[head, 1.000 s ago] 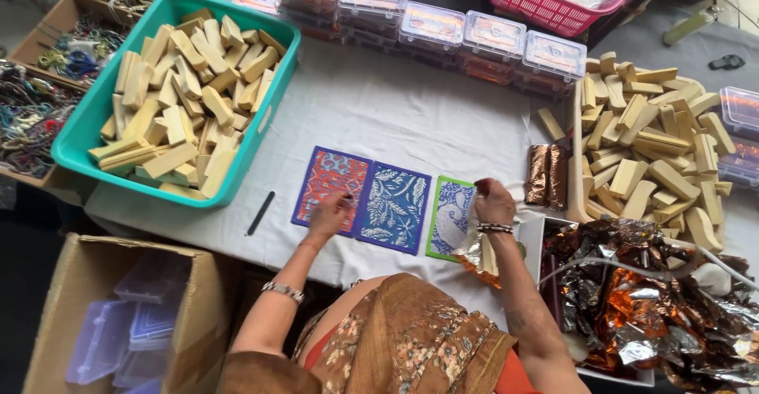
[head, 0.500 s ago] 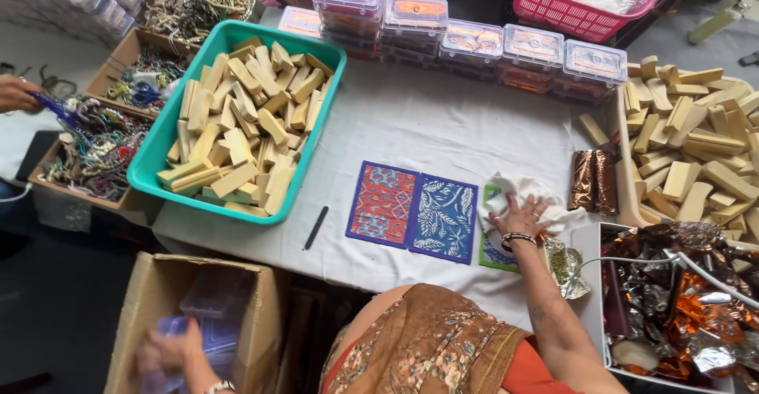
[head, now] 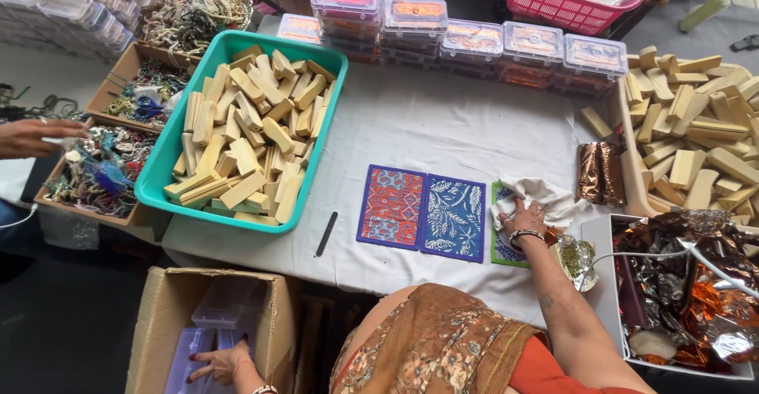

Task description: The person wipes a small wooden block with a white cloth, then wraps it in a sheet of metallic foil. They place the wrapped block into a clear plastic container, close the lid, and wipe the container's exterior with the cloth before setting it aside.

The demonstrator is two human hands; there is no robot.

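right hand [head: 524, 218] fingers pressed together on the white cloth [head: 538, 196]; left hand [head: 217, 362] fingers spread on a clear box [head: 207, 345]: best lift it level.

**What I'm wearing**

My brown drape with pale floral print falls over an orange blouse with short sleeves. A beaded bracelet circles my right wrist [head: 522, 238], a thin bangle the left [head: 263, 389]. Both forearms are bare.

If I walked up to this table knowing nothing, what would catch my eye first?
Probably the teal tub heaped with pale wooden blocks, at the table's left. Mid-table, the right hand presses a white cloth beside two patterned tiles, red and blue. Lower left, the left hand reaches into a cardboard box.
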